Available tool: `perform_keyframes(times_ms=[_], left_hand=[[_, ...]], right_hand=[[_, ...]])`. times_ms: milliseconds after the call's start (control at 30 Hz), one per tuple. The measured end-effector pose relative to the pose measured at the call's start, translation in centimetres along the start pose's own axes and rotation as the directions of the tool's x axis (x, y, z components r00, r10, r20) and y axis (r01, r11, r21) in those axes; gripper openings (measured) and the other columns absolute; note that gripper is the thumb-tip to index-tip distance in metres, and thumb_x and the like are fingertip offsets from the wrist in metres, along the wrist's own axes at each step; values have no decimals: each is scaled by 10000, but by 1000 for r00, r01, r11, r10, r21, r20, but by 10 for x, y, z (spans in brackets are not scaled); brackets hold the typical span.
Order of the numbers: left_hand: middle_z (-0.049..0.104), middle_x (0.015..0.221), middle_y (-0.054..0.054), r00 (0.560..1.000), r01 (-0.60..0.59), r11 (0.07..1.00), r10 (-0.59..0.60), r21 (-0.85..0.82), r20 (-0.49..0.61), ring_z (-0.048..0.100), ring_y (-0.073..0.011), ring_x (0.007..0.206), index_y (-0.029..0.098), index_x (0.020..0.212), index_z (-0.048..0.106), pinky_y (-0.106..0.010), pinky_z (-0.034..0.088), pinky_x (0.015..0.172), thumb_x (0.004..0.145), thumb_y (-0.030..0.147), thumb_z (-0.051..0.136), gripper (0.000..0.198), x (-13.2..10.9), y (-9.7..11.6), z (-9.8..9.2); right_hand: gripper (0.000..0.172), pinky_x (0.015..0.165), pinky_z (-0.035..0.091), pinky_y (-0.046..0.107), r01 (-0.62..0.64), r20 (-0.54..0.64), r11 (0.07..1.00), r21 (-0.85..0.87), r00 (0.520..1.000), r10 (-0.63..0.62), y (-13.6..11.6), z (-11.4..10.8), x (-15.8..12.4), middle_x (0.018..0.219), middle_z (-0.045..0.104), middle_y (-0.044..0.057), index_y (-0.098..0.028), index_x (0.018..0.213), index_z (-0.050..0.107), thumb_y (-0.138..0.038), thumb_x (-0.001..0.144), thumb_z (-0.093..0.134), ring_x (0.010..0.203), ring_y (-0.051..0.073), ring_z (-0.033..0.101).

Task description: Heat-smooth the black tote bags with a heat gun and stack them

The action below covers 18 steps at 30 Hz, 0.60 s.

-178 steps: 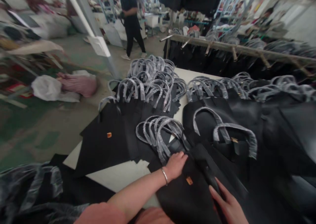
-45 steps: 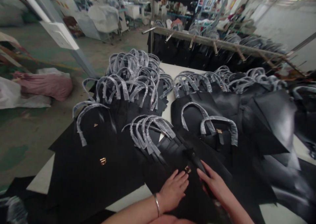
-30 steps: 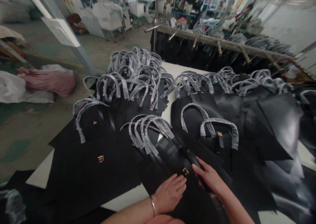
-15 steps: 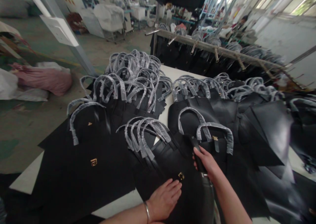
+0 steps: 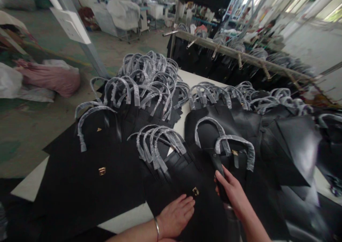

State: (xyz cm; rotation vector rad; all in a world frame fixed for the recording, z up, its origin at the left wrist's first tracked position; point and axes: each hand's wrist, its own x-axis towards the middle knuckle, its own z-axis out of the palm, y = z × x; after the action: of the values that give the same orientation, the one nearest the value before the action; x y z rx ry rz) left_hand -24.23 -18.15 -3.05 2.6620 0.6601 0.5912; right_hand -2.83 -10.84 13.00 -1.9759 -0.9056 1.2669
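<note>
- The left hand (image 5: 175,216) lay flat on a black tote bag (image 5: 181,178), its fingers (image 5: 187,204) open and slightly spread, just below the bag's gold clasp (image 5: 195,191).
- The right hand (image 5: 232,190) had its fingers (image 5: 227,181) closed, gripping a black strap (image 5: 220,174) that ran across that same bag.
- A metal bangle (image 5: 156,227) circled the left wrist.
- The tote bag lay flat on a white worktable (image 5: 184,124), among overlapping stacks of other black tote bags (image 5: 91,171), their handles (image 5: 160,146) wrapped in clear plastic.
- Beyond the table stood a long metal rack rail (image 5: 235,53) with black bags hanging below it.
- On the floor to the left lay a pink bundle (image 5: 50,80) beside a white sack (image 5: 9,82).
</note>
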Motion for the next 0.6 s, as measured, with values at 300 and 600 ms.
perform_keyframes(times_ms=[300, 600], left_hand=[[663, 1159, -52, 971, -237, 971, 239, -42, 32, 556, -168, 1166, 144, 993, 640, -285, 396, 1057, 977, 194, 429, 217, -6, 12, 7], [708, 972, -41, 975, -172, 979, 185, -111, 121, 630, -169, 988, 178, 1016, 648, -252, 487, 827, 980, 276, 458, 216, -7, 13, 12]], right_hand=[[708, 450, 409, 230, -48, 420, 951, -305, 890, 179, 73, 21, -78, 723, 685, 15, -195, 1406, 486, -520, 791, 614, 481, 125, 529], [656, 683, 542, 308, 113, 439, 887, -447, 892, 108, 66, 61, -59, 921, 750, 62, -185, 1429, 454, -457, 843, 562, 747, 217, 699]])
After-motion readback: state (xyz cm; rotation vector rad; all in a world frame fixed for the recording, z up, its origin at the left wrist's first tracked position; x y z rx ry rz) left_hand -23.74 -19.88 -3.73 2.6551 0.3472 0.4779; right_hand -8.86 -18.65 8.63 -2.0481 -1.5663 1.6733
